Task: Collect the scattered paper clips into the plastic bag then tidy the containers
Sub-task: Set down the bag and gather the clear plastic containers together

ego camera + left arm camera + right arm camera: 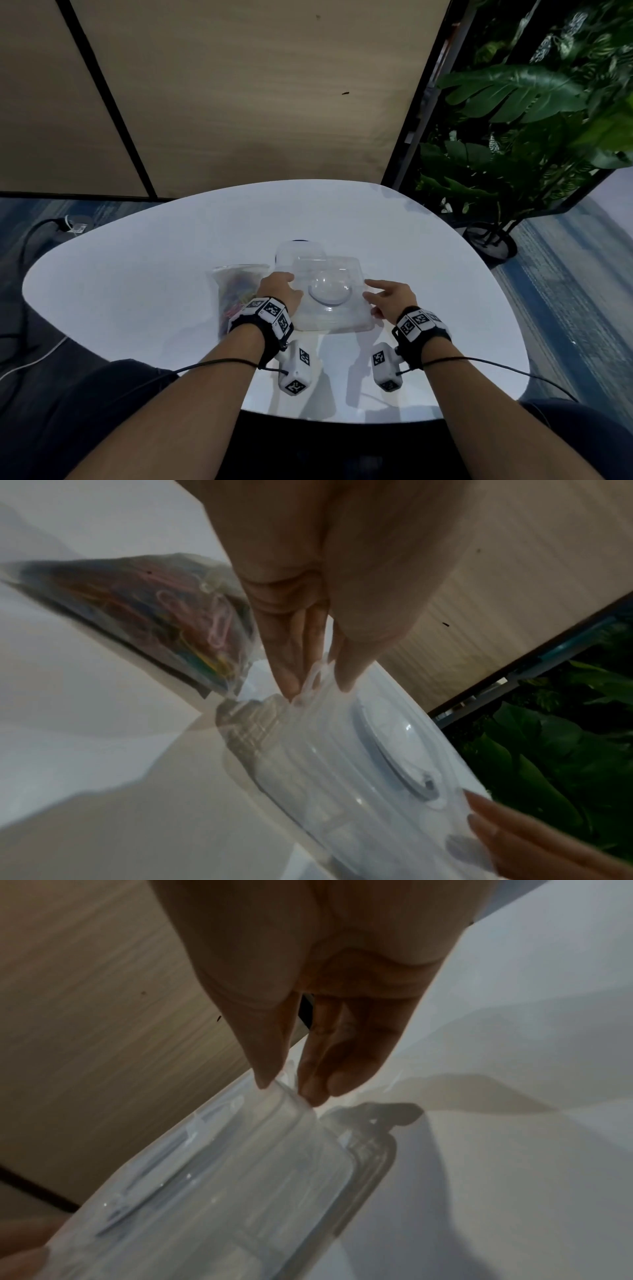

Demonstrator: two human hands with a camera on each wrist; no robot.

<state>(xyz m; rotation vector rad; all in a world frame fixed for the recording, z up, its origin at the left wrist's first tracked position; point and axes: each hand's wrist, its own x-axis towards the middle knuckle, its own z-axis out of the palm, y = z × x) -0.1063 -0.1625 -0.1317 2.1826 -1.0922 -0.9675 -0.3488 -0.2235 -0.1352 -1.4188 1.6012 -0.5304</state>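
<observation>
Clips (236,294) bagged (239,291) left of tray (334,308) — both hands (279,289) (388,296) pinching its edges, probably to stack it.

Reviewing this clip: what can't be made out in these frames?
- Head view: the left hand and wrist unit cover part of the plastic bag; no count of paper clips possible.
- Head view: the second clear container is half hidden behind the near container.
- Both wrist views: blurred; whether the containers are nested is unclear.
- Right wrist view: the palm hides most of the right hand's grip.
</observation>
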